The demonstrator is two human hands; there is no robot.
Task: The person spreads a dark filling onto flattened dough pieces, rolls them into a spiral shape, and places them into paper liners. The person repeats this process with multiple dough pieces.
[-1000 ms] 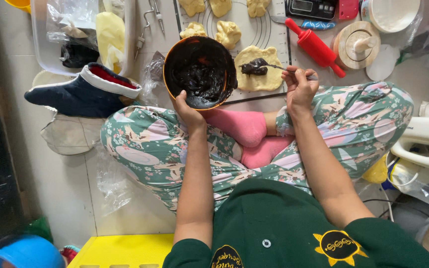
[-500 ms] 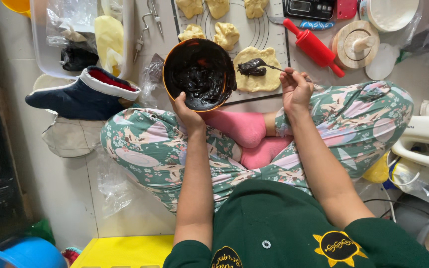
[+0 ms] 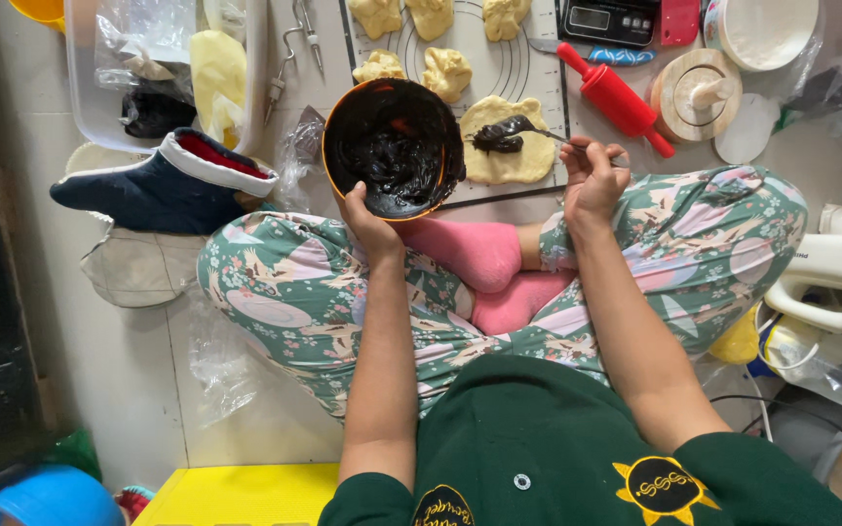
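I sit cross-legged on the floor. My left hand [image 3: 370, 222] grips the near rim of an orange bowl [image 3: 394, 148] full of dark paste, held above my knee. My right hand [image 3: 592, 175] pinches a spoon [image 3: 528, 131] whose dark, paste-covered tip rests on a flattened piece of yellow dough [image 3: 511, 154]. The dough lies on a grey baking mat [image 3: 528, 70] with circle markings, beside several more dough lumps [image 3: 445, 70] further back.
A red rolling pin [image 3: 614, 95], a wooden press [image 3: 699, 95], a white bowl [image 3: 762, 29] and a black scale [image 3: 608, 19] lie at the back right. On the left are a clear tub [image 3: 163, 68] and a navy slipper [image 3: 163, 183]. A white jug [image 3: 835, 278] stands right.
The spoon has moved from hovering near the dough to resting its paste-covered tip on the dough. The bowl stays in my left hand.
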